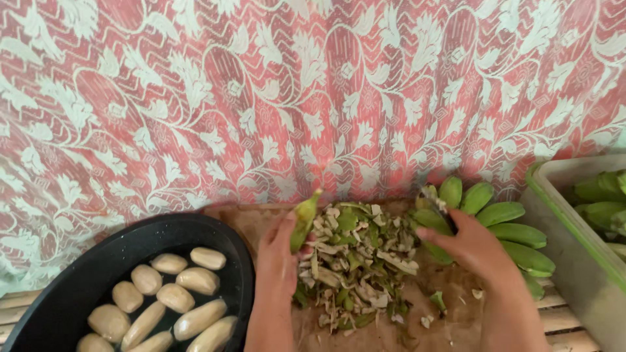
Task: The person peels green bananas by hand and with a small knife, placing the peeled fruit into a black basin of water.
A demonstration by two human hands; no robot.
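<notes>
Forearms enter from the bottom edge, closest to the lens. Left hand (277,251): fingers closed around a green banana (303,220), held tilted, tip pointing up and slightly right, over the left edge of the peel pile (355,264). Banana skin looks partly brown-marked; whether any has been stripped cannot be told.

Right hand (471,244): fingers curled around a knife (435,202); only a short stretch of blade shows above the fingers, the handle hidden in the palm. This hand sits just at the right edge of the pile, touching or overlapping a bunch of green bananas (505,228).

Peel pile: green and pale scraps heaped between the two hands on a brown cutting board (244,218). A few loose scraps lie apart, toward the lower right.

Bunch of green bananas: fanned out to the right of the pile, unpeeled, lying between the right hand and a grey tub (574,261) with a green rim. More green bananas (603,195) are inside that tub, at the frame's right edge.

Left of the left hand: black round basin (85,277) holding peeled bananas (173,296), pale cream, sitting in water.

Behind everything: red cloth (293,91) with a white floral pattern. Slatted bamboo surface (561,319) shows under the board.
</notes>
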